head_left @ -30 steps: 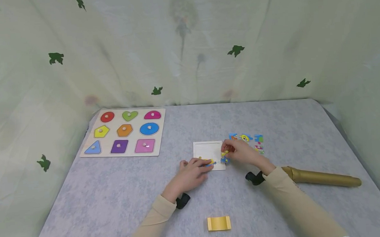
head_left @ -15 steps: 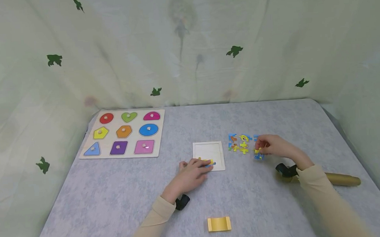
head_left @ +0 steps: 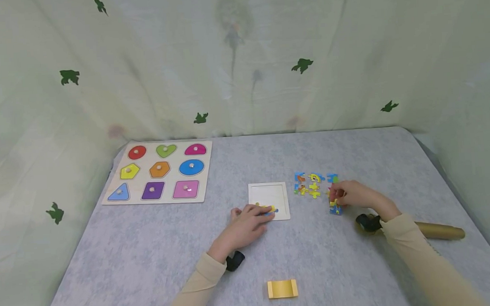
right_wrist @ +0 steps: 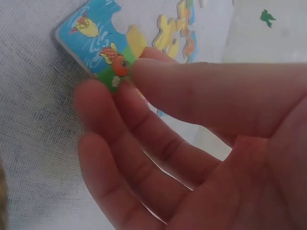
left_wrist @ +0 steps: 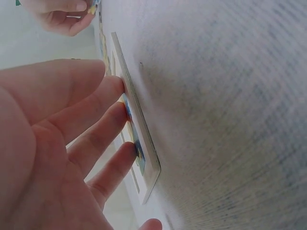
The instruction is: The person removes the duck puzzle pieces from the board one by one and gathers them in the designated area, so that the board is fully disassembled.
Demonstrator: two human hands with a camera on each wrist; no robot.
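In the head view, my left hand (head_left: 245, 224) rests its fingers on the lower edge of a white square puzzle frame (head_left: 283, 213). Blue-and-yellow puzzle pieces (head_left: 271, 209) lie in the frame, partly covered by those fingers. The left wrist view has the fingertips pressing on the frame's rim (left_wrist: 144, 139) and the pieces inside. Right of the frame, my right hand (head_left: 357, 197) pinches a blue corner puzzle piece (right_wrist: 98, 40) with an orange fish on it, between thumb and fingers. Several loose puzzle pieces (head_left: 314, 187) lie just left of and behind this hand.
A board of coloured knobbed shapes (head_left: 206, 173) lies at the back left. A yellow curved block (head_left: 282, 289) sits near the front. A gold rod (head_left: 442, 231) lies at the right, partly behind the right arm. A curtain (head_left: 241, 79) rises behind the table.
My right hand has carried the puzzle piece from the frame's right side over to the loose pieces, then slightly toward the front. My left hand has stayed on the frame.
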